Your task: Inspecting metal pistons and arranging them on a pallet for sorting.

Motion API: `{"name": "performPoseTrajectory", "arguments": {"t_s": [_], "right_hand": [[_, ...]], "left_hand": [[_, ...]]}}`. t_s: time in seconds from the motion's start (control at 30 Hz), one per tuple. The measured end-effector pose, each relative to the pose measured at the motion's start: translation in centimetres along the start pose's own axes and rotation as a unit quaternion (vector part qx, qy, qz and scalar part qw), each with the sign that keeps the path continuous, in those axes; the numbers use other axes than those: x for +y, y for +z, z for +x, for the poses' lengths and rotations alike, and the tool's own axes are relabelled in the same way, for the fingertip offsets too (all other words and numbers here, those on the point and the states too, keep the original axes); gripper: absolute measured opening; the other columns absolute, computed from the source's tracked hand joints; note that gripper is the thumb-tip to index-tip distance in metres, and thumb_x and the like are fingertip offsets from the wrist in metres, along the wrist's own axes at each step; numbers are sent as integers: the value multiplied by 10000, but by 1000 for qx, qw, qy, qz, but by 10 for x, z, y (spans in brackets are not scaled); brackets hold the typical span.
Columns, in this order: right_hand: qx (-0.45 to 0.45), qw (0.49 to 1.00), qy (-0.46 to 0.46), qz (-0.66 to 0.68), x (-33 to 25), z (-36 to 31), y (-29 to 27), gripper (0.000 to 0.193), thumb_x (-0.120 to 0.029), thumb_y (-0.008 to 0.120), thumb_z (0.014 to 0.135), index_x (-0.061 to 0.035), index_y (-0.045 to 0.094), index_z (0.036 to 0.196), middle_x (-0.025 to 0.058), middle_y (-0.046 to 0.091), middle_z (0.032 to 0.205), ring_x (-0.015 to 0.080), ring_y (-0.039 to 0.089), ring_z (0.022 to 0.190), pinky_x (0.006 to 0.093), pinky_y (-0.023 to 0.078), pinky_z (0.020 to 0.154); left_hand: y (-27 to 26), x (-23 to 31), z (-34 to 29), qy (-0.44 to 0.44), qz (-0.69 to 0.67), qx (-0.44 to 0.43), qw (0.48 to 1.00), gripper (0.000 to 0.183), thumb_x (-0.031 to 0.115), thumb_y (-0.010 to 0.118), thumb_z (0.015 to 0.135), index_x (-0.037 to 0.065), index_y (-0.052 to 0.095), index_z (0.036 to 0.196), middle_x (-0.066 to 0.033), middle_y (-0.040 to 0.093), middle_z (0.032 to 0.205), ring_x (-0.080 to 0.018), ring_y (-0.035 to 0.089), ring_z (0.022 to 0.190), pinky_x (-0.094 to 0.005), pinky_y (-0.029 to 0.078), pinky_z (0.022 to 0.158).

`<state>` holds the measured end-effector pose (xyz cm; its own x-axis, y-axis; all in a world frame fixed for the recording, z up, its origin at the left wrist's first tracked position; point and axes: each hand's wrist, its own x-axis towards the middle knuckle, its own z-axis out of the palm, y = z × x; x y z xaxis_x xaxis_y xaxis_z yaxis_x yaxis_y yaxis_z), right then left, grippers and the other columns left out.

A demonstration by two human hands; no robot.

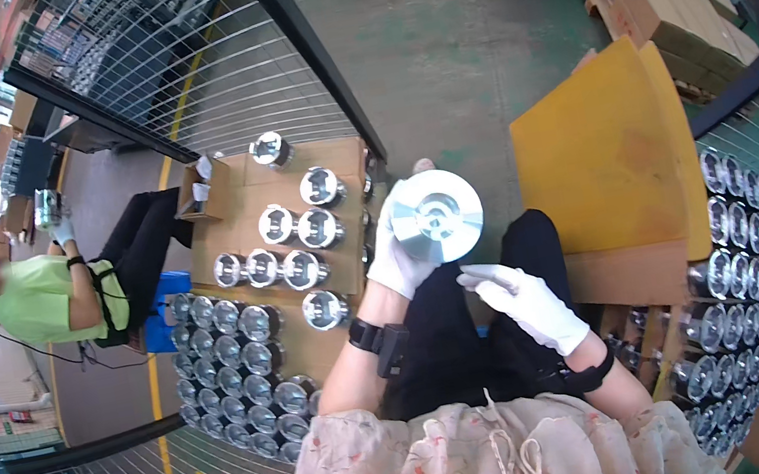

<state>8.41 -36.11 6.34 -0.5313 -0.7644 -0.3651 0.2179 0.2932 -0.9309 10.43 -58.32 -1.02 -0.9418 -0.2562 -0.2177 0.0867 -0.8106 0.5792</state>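
A round silver piston (438,216) is held up in front of me, its machined crown facing the camera. My left hand (397,256), in a white glove, is closed around its left side, with a fingertip showing above the rim. Just below and right of the piston is my right hand (526,305), also gloved and apart from it. Its fingers are pressed together, with greyish tips. Whatever they may hold is too small to make out.
Several pistons (319,228) stand on a cardboard-covered table (235,196) at left, with stacked rows (235,369) nearer. A yellow panel (595,163) and more stacked pistons (742,275) are at right. A seated co-worker (55,294) in a green shirt holds a piston beyond the wire fence.
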Motion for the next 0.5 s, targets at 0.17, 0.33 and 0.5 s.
{"name": "performPoseTrajectory", "arguments": {"t_s": [0.17,0.33,0.5], "right_hand": [[-52,963,21,262,10,-32,-10,500,-268,545,994,-53,419,1427,119,580,1297,211,575,1163,354,478,962],[-174,774,-3,609,0,-47,-18,631,-471,466,992,-62,330,1454,187,457,1392,380,519,1225,517,487,978],[-222,654,38,722,-11,-44,-26,737,-623,527,900,-101,401,1405,207,465,1373,460,494,1195,614,468,954]], "left_hand": [[54,1,-13,-95,-147,16,984,289,326,563,946,111,639,1125,-64,682,1078,-229,638,1039,-393,530,908],[101,8,-24,-1,1,60,998,291,284,569,963,49,641,1119,-87,696,1014,-198,669,875,-343,552,776],[153,25,-68,356,633,-136,674,299,250,553,944,16,657,789,-75,625,690,-217,591,657,-371,437,587]]}}
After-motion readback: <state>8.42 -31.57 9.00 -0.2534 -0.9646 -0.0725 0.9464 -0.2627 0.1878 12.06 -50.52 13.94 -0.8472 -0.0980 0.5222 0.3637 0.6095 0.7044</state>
